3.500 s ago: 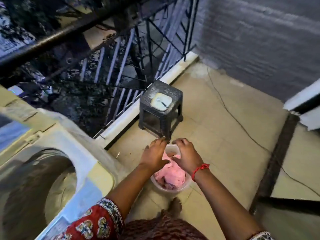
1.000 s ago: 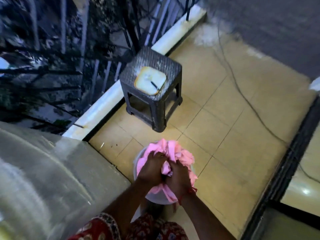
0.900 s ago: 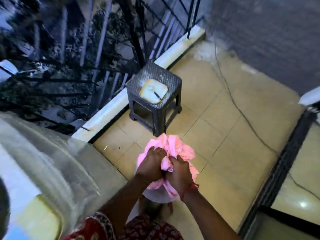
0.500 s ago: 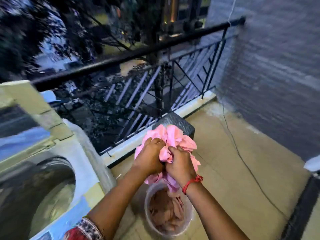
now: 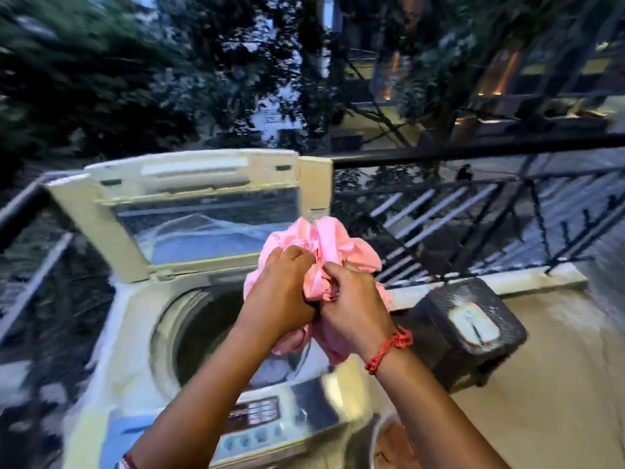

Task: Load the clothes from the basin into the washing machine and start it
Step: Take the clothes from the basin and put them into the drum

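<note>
A bunched pink cloth [image 5: 333,243] is gripped by both hands, my left hand [image 5: 279,287] and my right hand [image 5: 351,308] pressed side by side. The bundle hangs over the right side of the open drum [image 5: 203,333] of a top-loading washing machine [image 5: 128,333]. The machine's lid [image 5: 189,204] stands raised behind the drum. Its control panel [image 5: 257,412] runs along the near edge. At the bottom right the rim of the basin [image 5: 373,445] shows, with reddish clothes [image 5: 394,446] inside it.
A dark woven stool [image 5: 470,328] with a pale square object on top stands right of the machine. A black balcony railing [image 5: 490,211] runs behind it, above a white kerb. Tiled floor [image 5: 548,384] lies to the right. The picture is motion-blurred.
Both hands lifted the pink cloth out of the basin and carried it left and up over the machine's drum. My view swung left from the floor to the washing machine.
</note>
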Demonstrator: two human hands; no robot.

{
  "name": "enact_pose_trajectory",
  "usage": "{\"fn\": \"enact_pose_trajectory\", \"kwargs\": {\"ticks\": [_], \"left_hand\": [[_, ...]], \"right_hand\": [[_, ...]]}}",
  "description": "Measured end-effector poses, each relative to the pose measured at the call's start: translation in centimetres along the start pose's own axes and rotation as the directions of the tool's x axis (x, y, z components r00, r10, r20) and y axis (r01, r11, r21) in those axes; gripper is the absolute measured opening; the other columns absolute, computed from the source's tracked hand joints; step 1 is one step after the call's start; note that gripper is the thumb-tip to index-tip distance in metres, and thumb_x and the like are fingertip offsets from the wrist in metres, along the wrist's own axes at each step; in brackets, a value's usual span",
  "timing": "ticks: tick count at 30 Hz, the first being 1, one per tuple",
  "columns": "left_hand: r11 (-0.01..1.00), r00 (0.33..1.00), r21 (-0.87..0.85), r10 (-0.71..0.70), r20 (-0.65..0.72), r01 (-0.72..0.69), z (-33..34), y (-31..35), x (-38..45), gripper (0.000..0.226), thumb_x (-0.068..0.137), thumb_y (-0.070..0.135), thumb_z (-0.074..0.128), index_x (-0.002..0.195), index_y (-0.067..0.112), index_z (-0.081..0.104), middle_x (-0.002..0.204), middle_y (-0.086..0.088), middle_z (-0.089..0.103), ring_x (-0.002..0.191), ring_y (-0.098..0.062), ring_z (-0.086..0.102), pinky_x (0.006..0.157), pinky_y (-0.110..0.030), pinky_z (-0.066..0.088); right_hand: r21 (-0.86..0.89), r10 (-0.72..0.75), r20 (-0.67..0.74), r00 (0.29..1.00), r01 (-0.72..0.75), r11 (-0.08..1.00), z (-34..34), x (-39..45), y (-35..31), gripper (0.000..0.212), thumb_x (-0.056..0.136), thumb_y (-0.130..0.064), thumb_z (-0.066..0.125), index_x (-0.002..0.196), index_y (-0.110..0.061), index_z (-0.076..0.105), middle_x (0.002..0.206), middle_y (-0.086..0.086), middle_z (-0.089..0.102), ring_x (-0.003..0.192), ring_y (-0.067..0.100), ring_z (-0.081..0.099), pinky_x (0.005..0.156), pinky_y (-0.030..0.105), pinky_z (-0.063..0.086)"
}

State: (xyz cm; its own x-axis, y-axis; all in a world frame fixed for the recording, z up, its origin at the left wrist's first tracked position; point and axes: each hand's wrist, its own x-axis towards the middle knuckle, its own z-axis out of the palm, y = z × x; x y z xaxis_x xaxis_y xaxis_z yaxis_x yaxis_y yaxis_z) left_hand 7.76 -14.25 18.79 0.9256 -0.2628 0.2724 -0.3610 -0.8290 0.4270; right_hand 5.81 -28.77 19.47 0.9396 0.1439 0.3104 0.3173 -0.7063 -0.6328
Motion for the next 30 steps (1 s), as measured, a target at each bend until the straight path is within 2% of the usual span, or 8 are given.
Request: {"fn": "enact_pose_trajectory", "kwargs": {"ticks": [2, 6, 12, 16, 20, 24, 28, 30], "left_hand": [[0.997, 0.998, 0.055, -0.057, -0.027, 0.058, -2.3, -4.4, -1.3, 0.041, 0.054, 0.022, 0.067, 0.094, 0.021, 0.059, 0.103, -0.002, 0.055, 0.096, -0.027, 0.050, 0.080, -0.042, 0.049], [0.977, 0.981, 0.096, -0.189, -0.040, 0.192, -5.2, -11.9, -3.8, 0.047, 0.055, 0.024, 0.066, 0.101, 0.021, 0.059, 0.110, -0.002, 0.056, 0.101, -0.028, 0.050, 0.085, -0.043, 0.049], [0.946, 0.947, 0.076, -0.318, 0.038, 0.315, -5.5, -18.6, -6.4, 0.049, 0.052, 0.023, 0.065, 0.102, 0.020, 0.060, 0.109, -0.003, 0.056, 0.099, -0.031, 0.052, 0.085, -0.043, 0.048], [0.928, 0.922, 0.057, -0.372, 0.111, 0.368, -3.6, -20.5, -6.6, 0.042, 0.053, 0.022, 0.067, 0.094, 0.020, 0.058, 0.102, -0.003, 0.056, 0.094, -0.033, 0.053, 0.078, -0.038, 0.046], [0.910, 0.899, 0.050, -0.414, 0.143, 0.411, -2.2, -20.3, -6.2, 0.046, 0.059, 0.017, 0.073, 0.103, 0.015, 0.060, 0.108, -0.006, 0.058, 0.099, -0.028, 0.052, 0.076, -0.026, 0.028], [0.900, 0.874, 0.058, -0.434, 0.219, 0.432, -0.4, -20.9, -6.1, 0.049, 0.060, 0.021, 0.074, 0.107, 0.013, 0.060, 0.112, -0.008, 0.058, 0.105, -0.027, 0.051, 0.085, -0.031, 0.034], [0.873, 0.835, 0.069, -0.483, 0.262, 0.483, 2.2, -22.3, -6.2, 0.057, 0.061, 0.033, 0.073, 0.113, 0.014, 0.057, 0.119, -0.011, 0.056, 0.108, -0.031, 0.051, 0.092, -0.037, 0.040], [0.861, 0.813, 0.066, -0.500, 0.298, 0.504, 3.6, -22.8, -6.6, 0.059, 0.062, 0.041, 0.067, 0.115, 0.016, 0.056, 0.123, -0.010, 0.054, 0.111, -0.033, 0.051, 0.094, -0.041, 0.044]], "right_hand": [[0.045, -0.051, 0.041, 0.998, 0.049, 0.998, 3.7, 1.7, -3.2, 0.017, 0.068, -0.009, 0.059, 0.079, -0.022, 0.063, 0.071, -0.006, 0.047, 0.068, 0.022, 0.055, 0.059, 0.029, 0.036], [0.136, -0.101, 0.141, 0.985, 0.082, 0.987, 11.3, 4.0, -7.1, 0.015, 0.067, -0.013, 0.058, 0.077, -0.022, 0.061, 0.072, 0.000, 0.058, 0.067, 0.021, 0.056, 0.060, 0.037, 0.044], [0.167, -0.063, 0.305, 0.950, 0.012, 0.986, 19.0, 5.2, -8.7, 0.019, 0.066, -0.014, 0.058, 0.083, -0.022, 0.063, 0.078, 0.002, 0.064, 0.074, 0.020, 0.059, 0.067, 0.037, 0.049], [0.095, -0.037, 0.385, 0.922, 0.000, 0.995, 21.1, 5.7, -7.6, 0.016, 0.067, -0.013, 0.057, 0.081, -0.020, 0.063, 0.077, 0.005, 0.064, 0.074, 0.024, 0.059, 0.064, 0.035, 0.047], [0.027, -0.022, 0.465, 0.885, 0.011, 1.000, 22.3, 6.4, -5.8, 0.012, 0.064, -0.015, 0.055, 0.075, -0.016, 0.060, 0.072, 0.009, 0.061, 0.071, 0.029, 0.057, 0.061, 0.037, 0.046], [0.003, -0.003, 0.539, 0.842, 0.002, 1.000, 23.4, 6.7, -4.0, 0.011, 0.067, -0.019, 0.062, 0.077, -0.015, 0.063, 0.074, 0.010, 0.063, 0.072, 0.028, 0.058, 0.063, 0.037, 0.048], [0.010, 0.040, 0.570, 0.821, -0.056, 0.998, 24.8, 6.5, -2.2, 0.013, 0.066, -0.027, 0.062, 0.077, -0.019, 0.064, 0.076, 0.007, 0.060, 0.073, 0.027, 0.057, 0.065, 0.036, 0.048], [-0.002, 0.052, 0.601, 0.797, -0.063, 0.998, 25.5, 6.5, -1.1, 0.016, 0.067, -0.025, 0.066, 0.081, -0.017, 0.068, 0.082, 0.009, 0.064, 0.078, 0.026, 0.060, 0.068, 0.032, 0.046]]}}
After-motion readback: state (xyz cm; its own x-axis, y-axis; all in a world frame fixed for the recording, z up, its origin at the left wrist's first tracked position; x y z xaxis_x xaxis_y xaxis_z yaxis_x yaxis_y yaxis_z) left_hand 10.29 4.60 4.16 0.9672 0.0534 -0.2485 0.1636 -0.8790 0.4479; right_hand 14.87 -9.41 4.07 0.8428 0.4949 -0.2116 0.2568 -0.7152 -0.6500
